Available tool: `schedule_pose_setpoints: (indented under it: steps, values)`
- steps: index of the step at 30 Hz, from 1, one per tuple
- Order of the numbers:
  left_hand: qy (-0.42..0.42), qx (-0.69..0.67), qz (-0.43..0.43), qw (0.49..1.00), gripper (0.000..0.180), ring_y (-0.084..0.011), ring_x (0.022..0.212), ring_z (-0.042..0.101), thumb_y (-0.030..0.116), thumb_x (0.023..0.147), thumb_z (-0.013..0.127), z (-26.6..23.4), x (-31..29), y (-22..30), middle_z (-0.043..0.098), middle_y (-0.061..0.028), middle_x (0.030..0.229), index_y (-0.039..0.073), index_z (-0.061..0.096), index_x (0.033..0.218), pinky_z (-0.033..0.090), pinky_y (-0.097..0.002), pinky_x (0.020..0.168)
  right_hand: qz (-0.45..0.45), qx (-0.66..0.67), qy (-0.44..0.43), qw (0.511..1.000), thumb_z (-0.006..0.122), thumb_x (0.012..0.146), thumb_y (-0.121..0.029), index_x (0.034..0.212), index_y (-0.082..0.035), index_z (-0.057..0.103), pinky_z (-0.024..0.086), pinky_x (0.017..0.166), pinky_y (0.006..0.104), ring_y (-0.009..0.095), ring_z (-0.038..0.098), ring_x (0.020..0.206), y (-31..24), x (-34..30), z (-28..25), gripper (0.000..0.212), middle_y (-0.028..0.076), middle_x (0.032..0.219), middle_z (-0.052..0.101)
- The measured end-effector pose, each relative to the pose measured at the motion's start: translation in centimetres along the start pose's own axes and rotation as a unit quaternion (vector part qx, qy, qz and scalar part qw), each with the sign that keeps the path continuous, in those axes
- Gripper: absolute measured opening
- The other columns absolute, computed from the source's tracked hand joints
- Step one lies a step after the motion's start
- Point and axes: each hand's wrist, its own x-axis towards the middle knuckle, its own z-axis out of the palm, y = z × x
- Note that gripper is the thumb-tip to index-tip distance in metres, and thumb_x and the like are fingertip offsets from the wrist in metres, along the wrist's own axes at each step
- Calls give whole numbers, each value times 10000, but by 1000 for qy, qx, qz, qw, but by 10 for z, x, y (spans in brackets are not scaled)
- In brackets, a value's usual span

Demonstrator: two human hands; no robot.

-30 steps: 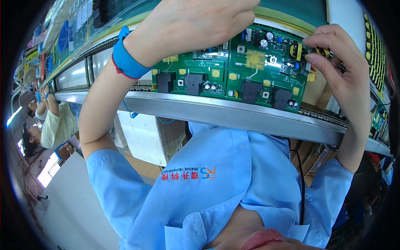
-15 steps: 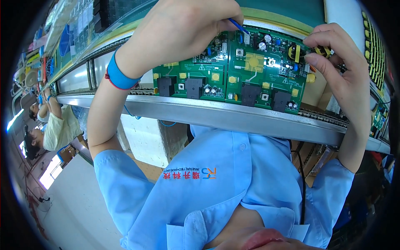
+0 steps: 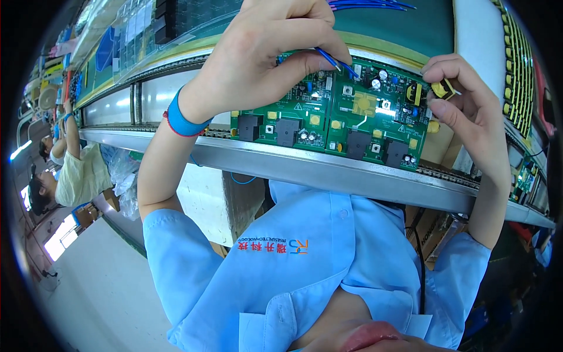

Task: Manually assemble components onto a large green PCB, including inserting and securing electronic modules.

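Two green circuit boards (image 3: 384, 122) lie side by side on the rail in front of me, with black relays, yellow pads and small parts on them. My left hand (image 3: 264, 61), with a blue band on its wrist, is closed over the boards' far side, pinching blue wires (image 3: 326, 57). The wire ends point down toward the right board. At that board's right edge, my right hand (image 3: 478, 108) grips a small yellow-and-black transformer (image 3: 444, 90) between thumb and fingers. A similar yellow transformer (image 3: 414, 94) sits on the board beside it.
A metal conveyor rail (image 3: 281, 163) runs across between me and the boards. More blue wires (image 3: 375, 4) lie on the green surface beyond. Yellow parts stand in rows (image 3: 516, 70) at far right. Clear trays (image 3: 138, 44) are at far left, and other people (image 3: 82, 176) work further left.
My left hand has come nearer with the blue wires, now lower over the boards. My right hand has shifted slightly nearer, and the transformer shows more fully. The boards appear slightly lower and further right.
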Motion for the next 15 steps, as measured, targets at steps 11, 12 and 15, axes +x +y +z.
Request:
schedule_pose_setpoints:
  steps: [11,12,15]
  values:
    - [-61,70,-453,887,139,-164,719,555,111,826,672,-46,27,51,629,-22,784,91,725,953,305,-298,658,21,54,-13,998,630,844,67,1095,-1,640,495,656,179,75,546,881,-24,31,24,261,27,1105,546]
    - [-53,75,-457,885,139,-164,719,555,111,826,672,-45,15,46,629,-22,784,91,725,953,305,-298,658,-1,39,-11,999,625,836,80,1091,-13,649,497,647,181,77,541,870,-27,38,32,273,26,1092,548]
    - [-67,104,-465,877,111,-186,714,562,109,811,688,-57,16,56,621,-34,765,91,729,912,351,-314,659,5,11,-31,999,623,839,75,1111,-7,648,500,656,190,90,545,915,-41,53,48,285,47,1146,533]
